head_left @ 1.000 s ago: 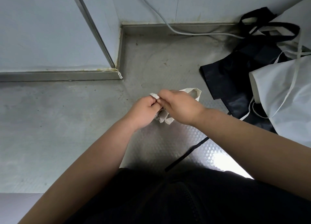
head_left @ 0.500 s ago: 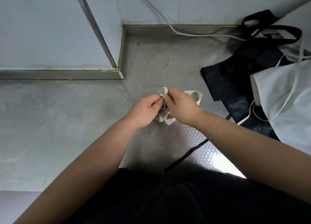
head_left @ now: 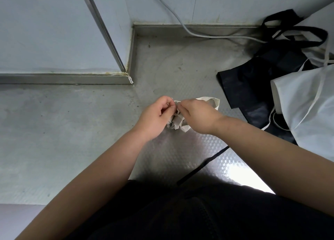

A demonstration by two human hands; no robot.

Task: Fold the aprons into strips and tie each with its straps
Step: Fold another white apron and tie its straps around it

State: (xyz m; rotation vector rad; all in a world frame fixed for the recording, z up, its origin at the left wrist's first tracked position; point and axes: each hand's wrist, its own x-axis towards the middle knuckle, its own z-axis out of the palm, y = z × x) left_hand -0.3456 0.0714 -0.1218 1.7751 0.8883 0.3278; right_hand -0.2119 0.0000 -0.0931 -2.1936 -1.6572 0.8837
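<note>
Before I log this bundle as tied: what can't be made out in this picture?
Head view only.
1. Knot on the cream apron: covered by the left hand and right hand pinching its strap; tied or not, cannot tell.
2. White apron: cut off by the right edge.
3. Black strap: near end lost against the dark clothing.

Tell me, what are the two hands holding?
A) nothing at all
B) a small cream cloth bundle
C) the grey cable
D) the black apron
B: the left hand and right hand both have their fingers curled on the cream bundle between them, while the black apron and the grey cable lie apart, untouched.
</note>
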